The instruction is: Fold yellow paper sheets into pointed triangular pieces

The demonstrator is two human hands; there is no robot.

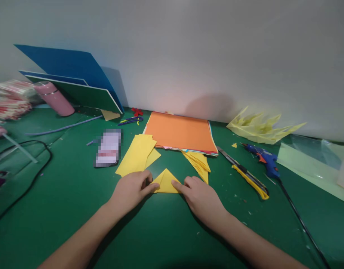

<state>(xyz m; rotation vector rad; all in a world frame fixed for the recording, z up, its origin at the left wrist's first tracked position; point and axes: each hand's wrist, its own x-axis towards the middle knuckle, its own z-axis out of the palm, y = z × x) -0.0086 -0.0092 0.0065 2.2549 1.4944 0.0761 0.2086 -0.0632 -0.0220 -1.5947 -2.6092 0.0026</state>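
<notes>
A yellow sheet of paper (166,183), folded to a triangle with its point away from me, lies on the green table between my hands. My left hand (134,185) pinches its left corner with thumb and fingers. At the right corner, my right hand (198,192) presses with a fingertip, its other fingers curled in. Just beyond my left hand is a stack of yellow paper strips (138,151). Several folded yellow pieces (198,162) lie beyond my right hand, partly under the orange paper stack (180,130).
To the right are a yellow box cutter (249,181), a blue glue gun (266,158) with a black cord, and a pale yellow folded-paper piece (264,129). A blurred-out phone (108,147) lies left. Farther left stand a pink bottle (55,99) and blue boards (73,67) leaning on the wall.
</notes>
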